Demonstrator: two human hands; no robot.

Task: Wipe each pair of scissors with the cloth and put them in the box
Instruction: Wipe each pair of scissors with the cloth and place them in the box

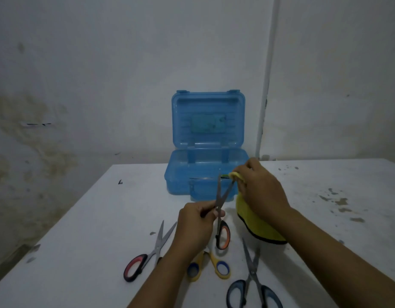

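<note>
Yellow cloth [256, 223] is pinched by the right hand [258, 187] around one blade tip of the orange-handled scissors [222, 210], while the left hand [196, 221] grips them near the pivot, blades spread, probably so each edge can be wiped. Behind stands the open blue box [205, 172]; red-handled scissors [147, 254], yellow-handled scissors [212, 265] and blue-handled scissors [254, 283] wait on the white table [92, 230].
</note>
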